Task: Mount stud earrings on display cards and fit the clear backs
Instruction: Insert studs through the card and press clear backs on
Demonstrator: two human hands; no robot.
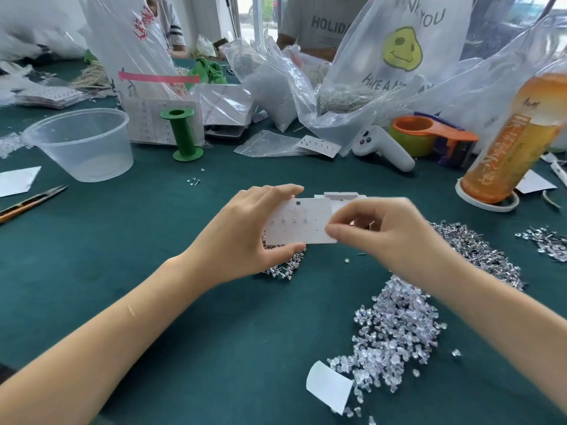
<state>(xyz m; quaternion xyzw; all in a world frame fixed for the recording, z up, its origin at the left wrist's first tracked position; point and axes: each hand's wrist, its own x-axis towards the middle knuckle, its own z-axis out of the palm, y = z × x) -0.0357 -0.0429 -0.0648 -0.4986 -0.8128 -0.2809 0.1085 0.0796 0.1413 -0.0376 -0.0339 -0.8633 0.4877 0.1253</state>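
Observation:
A white display card (299, 220) with several studs in a row is held above the green table. My left hand (248, 237) grips it by its top and bottom edges, thumb below. My right hand (386, 231) meets the card's right edge with fingers curled and pinched; whether a stud is between them I cannot tell. A pile of clear backs (395, 335) lies at the lower right. Loose stud earrings (478, 250) are heaped to the right, and more studs (285, 268) lie under the card. Spare white cards (342, 196) sit just behind the held one.
A clear plastic tub (82, 142), a green spool (182, 133) and snips (30, 202) lie at the left. Plastic bags (383, 72), a white controller (380, 148), an orange tape dispenser (429, 133) and an orange drink bottle (515, 139) crowd the back and right. People sit across the table.

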